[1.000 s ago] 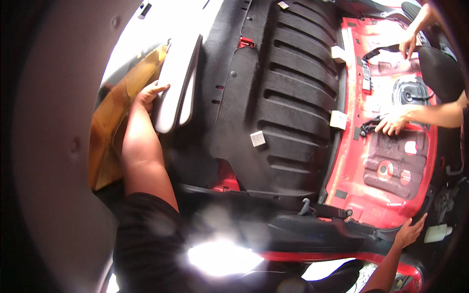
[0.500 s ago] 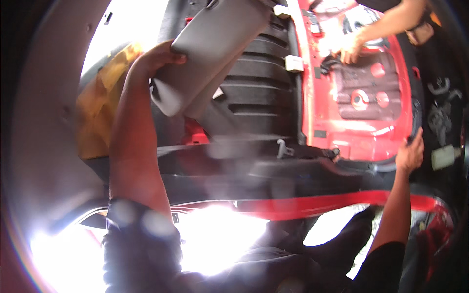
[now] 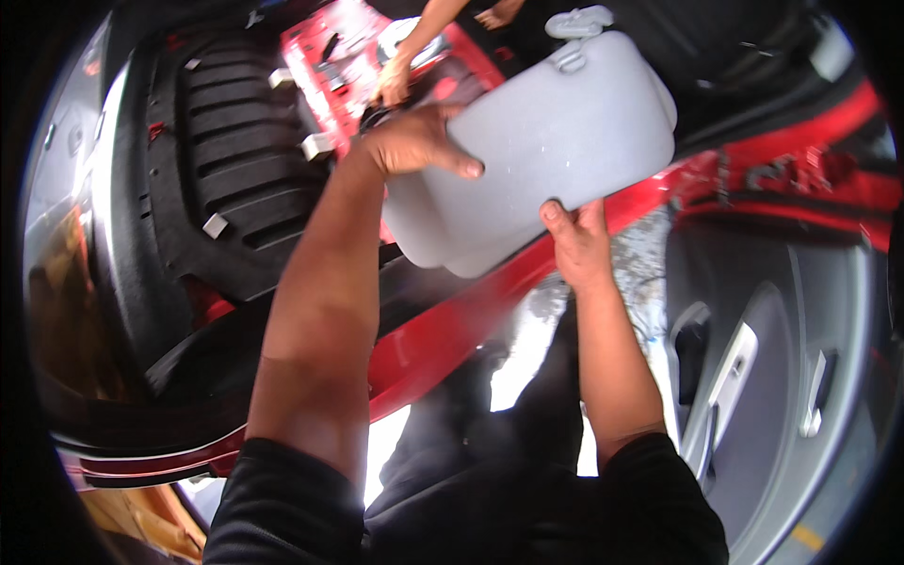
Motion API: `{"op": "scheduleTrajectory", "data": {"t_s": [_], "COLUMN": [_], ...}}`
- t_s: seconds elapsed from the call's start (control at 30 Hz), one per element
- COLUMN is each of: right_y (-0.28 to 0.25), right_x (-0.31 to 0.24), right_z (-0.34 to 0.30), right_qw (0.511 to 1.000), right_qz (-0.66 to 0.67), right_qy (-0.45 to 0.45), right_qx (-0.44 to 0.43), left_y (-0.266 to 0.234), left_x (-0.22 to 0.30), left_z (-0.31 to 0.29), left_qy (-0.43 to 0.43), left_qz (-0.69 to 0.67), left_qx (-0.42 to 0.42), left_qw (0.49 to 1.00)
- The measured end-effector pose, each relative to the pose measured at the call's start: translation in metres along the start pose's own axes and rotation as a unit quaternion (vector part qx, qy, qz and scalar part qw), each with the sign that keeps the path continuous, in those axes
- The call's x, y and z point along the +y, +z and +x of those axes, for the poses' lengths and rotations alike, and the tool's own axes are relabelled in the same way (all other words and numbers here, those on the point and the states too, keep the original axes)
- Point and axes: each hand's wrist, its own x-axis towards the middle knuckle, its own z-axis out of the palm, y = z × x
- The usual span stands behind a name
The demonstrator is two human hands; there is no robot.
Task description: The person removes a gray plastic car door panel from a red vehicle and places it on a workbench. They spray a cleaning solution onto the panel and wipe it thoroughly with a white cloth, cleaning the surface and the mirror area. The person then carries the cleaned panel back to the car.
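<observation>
A pair of light grey sun visors (image 3: 556, 132), one lying over the other, is held above the red door sill. A pale hinge bracket (image 3: 579, 24) juts from their far end. My left hand (image 3: 414, 146) grips the left end, with its thumb across the top face. My right hand (image 3: 582, 245) holds the near edge, its thumb on top; its other fingers are largely hidden beneath. Beyond my left hand, another person's hand (image 3: 391, 80) reaches down to the red floor panel.
A black ribbed floor (image 3: 245, 141) fills the car at left, with white blocks (image 3: 318, 146) along it. The red door sill (image 3: 452, 330) crosses in front of me. An open car door (image 3: 763, 358) with a grey inner panel stands at right.
The visors have moved from the upper left to the right, over the sill, in my left hand. My right hand has left the edge of the red floor panel and taken hold of them.
</observation>
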Motion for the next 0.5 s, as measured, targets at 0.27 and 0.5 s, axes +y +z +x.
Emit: {"op": "scheduleTrajectory", "data": {"t_s": [0.27, 0.5], "right_y": [-0.011, 0.020], "right_x": [-0.136, -0.216], "right_z": [-0.145, -0.317], "right_qw": [0.984, 0.931], "right_qz": [-0.133, -0.336], "right_qy": [-0.045, 0.045], "right_qx": [0.112, 0.134], "left_y": [0.157, 0.265], "left_x": [0.057, 0.058], "left_z": [-0.094, -0.217], "left_qy": [0.103, 0.129], "left_qz": [-0.280, -0.263], "left_qx": [-0.105, -0.171], "left_qw": [0.949, 0.941]}}
